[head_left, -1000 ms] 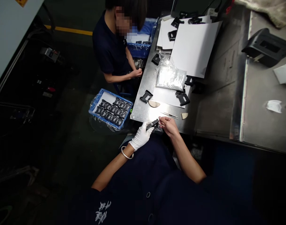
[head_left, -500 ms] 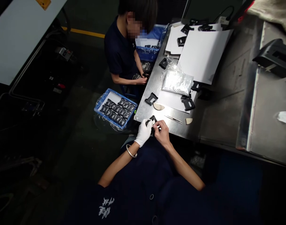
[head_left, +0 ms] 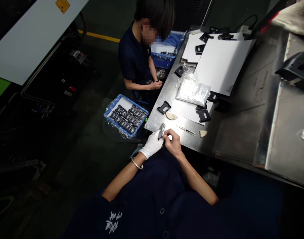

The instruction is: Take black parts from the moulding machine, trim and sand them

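My left hand (head_left: pixel 153 145), in a white glove, grips a small black plastic part (head_left: pixel 160 133) at the near edge of the metal table. The part is tilted, and clear plastic film (head_left: pixel 153 127) shows beside it. Close on its right is my bare right hand (head_left: pixel 173 142), thumb and forefinger pinched together at the part's edge; what lies between them is too small to make out. Just beyond lie a beige half-round piece (head_left: pixel 171 116), tweezers (head_left: pixel 187 130), a smaller beige piece (head_left: pixel 203 133) and a black frame-like part (head_left: pixel 164 107).
A blue crate (head_left: pixel 107 116) of wrapped black parts stands left of the table (head_left: pixel 154 120). On the table are a stack of clear bags (head_left: pixel 193 93), white sheets (head_left: pixel 224 63) and several black parts. A co-worker (head_left: pixel 134 56) sits at the table's left side.
The black part has been turned in my left hand, and clear film now shows left of it. My right fingers stay close to it. The camera view has shifted, moving the surroundings slightly right.
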`<action>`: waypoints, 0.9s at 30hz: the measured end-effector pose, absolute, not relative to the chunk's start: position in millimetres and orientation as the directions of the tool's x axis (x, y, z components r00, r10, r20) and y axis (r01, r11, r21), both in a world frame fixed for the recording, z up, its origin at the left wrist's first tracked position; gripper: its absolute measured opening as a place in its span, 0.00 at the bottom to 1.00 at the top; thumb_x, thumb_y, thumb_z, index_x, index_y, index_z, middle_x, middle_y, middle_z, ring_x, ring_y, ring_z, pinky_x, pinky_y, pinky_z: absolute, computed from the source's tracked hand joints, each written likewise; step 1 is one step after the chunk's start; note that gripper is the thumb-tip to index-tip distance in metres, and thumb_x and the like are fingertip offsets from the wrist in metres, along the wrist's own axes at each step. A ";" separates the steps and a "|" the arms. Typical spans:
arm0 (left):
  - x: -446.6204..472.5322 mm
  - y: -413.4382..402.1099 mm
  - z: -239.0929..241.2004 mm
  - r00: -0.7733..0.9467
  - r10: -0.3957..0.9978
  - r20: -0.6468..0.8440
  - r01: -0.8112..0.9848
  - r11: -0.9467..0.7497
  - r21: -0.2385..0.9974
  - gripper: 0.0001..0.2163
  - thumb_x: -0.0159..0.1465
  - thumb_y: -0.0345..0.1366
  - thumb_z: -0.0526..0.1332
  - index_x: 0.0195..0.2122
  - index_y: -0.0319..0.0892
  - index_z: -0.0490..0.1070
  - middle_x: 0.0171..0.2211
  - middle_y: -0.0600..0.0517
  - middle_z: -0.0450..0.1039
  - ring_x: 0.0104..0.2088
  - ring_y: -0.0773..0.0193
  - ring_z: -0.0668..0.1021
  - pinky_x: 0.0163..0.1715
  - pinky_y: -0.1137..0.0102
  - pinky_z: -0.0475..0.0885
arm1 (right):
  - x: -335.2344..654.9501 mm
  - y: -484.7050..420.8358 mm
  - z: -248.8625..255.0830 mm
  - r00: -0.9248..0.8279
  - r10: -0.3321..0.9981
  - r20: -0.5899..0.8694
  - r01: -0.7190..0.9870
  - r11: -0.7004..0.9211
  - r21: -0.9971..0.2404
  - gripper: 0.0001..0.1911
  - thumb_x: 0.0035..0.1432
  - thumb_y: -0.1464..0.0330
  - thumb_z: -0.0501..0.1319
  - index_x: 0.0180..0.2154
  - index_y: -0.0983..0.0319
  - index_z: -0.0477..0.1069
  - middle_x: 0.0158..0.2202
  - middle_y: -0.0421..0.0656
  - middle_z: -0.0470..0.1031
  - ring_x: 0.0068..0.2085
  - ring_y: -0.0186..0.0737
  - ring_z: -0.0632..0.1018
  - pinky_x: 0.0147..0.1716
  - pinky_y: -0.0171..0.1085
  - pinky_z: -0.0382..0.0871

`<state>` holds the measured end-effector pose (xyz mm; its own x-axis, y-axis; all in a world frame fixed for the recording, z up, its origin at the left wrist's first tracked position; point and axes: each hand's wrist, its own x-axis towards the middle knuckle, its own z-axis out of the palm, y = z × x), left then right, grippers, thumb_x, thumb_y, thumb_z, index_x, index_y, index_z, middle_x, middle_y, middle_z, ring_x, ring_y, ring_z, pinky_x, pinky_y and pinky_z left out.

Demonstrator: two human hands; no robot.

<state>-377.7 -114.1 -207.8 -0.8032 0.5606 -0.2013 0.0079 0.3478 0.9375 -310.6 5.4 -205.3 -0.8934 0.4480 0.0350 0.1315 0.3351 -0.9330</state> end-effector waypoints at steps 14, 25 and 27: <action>-384.0 -108.5 -234.0 -0.830 0.433 -0.351 -0.231 0.307 0.924 0.07 0.62 0.33 0.64 0.39 0.37 0.76 0.35 0.44 0.79 0.42 0.56 0.80 0.50 0.63 0.73 | -315.6 -4.7 -217.8 -0.933 0.360 -0.016 0.137 0.312 -0.940 0.05 0.57 0.68 0.55 0.28 0.58 0.63 0.30 0.41 0.67 0.33 0.40 0.69 0.37 0.39 0.63; -401.5 -158.8 -216.4 -0.702 0.502 -0.506 -0.467 0.212 0.858 0.18 0.71 0.43 0.56 0.53 0.35 0.72 0.48 0.36 0.78 0.44 0.57 0.82 0.45 0.62 0.78 | -329.6 14.4 -234.4 -0.896 0.337 -0.288 0.211 -0.245 -0.946 0.19 0.58 0.51 0.56 0.30 0.56 0.52 0.27 0.37 0.57 0.29 0.36 0.65 0.34 0.40 0.69; -401.9 -171.4 -216.6 -0.690 0.474 -0.547 -0.533 0.178 0.827 0.21 0.71 0.48 0.54 0.55 0.37 0.70 0.53 0.35 0.75 0.46 0.58 0.82 0.45 0.62 0.79 | -332.1 16.3 -231.0 -0.904 0.277 -0.326 0.222 -0.346 -0.912 0.22 0.54 0.50 0.58 0.29 0.56 0.49 0.26 0.36 0.53 0.27 0.36 0.62 0.32 0.40 0.69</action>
<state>-401.9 -171.4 -216.6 -0.6901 0.4739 -0.5470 -0.5333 0.1780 0.8270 -332.1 16.3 -231.0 -0.9039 0.2774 -0.3256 0.2220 -0.3462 -0.9115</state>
